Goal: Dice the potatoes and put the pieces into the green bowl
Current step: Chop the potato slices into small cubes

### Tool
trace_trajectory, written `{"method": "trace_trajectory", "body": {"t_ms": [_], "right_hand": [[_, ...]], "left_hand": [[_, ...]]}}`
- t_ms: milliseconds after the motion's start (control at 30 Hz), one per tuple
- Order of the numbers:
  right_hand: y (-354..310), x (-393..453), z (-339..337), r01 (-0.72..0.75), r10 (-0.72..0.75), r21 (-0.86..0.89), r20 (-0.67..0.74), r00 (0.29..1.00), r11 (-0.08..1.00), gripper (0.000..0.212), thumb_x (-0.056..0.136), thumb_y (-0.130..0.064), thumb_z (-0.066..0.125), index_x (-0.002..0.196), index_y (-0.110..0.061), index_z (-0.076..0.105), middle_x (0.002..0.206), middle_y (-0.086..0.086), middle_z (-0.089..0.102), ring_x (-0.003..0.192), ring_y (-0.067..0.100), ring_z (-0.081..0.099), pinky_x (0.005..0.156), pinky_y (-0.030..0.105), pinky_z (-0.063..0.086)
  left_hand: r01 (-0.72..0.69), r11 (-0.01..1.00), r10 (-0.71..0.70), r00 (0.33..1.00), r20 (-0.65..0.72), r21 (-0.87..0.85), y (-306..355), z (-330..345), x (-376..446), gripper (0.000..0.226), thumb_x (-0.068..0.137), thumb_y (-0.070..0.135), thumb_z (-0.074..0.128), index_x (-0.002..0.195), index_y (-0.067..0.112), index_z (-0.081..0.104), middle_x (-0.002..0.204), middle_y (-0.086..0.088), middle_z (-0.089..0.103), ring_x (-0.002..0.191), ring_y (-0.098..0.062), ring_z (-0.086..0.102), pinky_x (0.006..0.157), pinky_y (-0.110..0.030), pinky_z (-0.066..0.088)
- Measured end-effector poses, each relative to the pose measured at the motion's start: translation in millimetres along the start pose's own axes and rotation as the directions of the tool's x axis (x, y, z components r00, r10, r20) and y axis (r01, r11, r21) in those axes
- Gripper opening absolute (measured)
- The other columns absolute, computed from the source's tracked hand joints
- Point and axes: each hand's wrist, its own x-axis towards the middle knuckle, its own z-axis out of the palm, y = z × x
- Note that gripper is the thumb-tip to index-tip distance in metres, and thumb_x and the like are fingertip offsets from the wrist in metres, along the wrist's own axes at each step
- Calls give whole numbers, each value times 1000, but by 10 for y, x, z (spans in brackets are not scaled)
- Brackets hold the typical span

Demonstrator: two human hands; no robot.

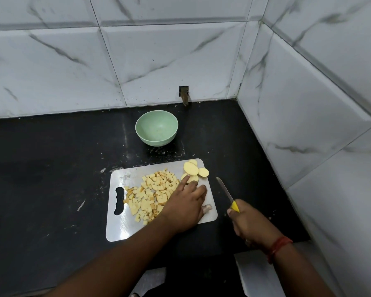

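On board's right edge, fingers touch slices.

Even, soft indoor light, faint sheen on the wall tiles, wide-angle bending at edges, focus sharp.

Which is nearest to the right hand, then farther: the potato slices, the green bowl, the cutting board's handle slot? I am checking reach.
From the right hand, head view:
1. Potato slices, on the board's far right corner.
2. Handle slot, at the board's left end.
3. Green bowl, behind the board near the wall.
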Motion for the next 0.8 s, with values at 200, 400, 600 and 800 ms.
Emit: {"method": "trace_trajectory", "body": {"t_ms": [200, 400, 600, 800], "right_hand": [[27, 5, -10, 18, -18, -9, 0, 1000, 1000, 24, 99, -28, 47, 78, -18, 45, 53, 3, 49, 43, 13, 44, 51, 30, 39], [-2, -15, 36, 50, -48, -62, 41, 998, 997, 23, 101, -30, 44, 81, -18, 42, 57, 4, 50, 36, 10, 38, 38, 22, 32], [-14, -7, 121, 31, -29, -31, 75, 997, 999, 21, 101, -29, 45, 83, -18, 42, 57, 6, 48, 39, 13, 36, 38, 22, 30], [45, 5, 156, 26, -23, -56, 45, 999, 998, 21, 99, -29, 47, 82, -17, 44, 57, 6, 50, 46, 16, 43, 48, 29, 39]], "left_hand": [[88, 996, -89, 992, -90, -18, -134, 25, -233, 58, 99, 49, 41, 142, 14, 55, 137, -3, 55, 126, -28, 49, 122, -50, 26], [22, 999, -25, 996, -87, -39, -89, 72, -384, 48, 100, 49, 43, 130, 20, 66, 131, 1, 60, 127, -25, 51, 122, -54, 17], [23, 999, -24, 1000, -20, -23, 10, 10, -276, 59, 102, 54, 32, 135, 17, 63, 128, 0, 58, 131, -27, 47, 121, -61, 19], [32, 998, -32, 999, 2, -61, 78, 2, -174, 66, 101, 56, 27, 143, 13, 55, 137, -3, 54, 136, -30, 43, 123, -58, 16]]}}
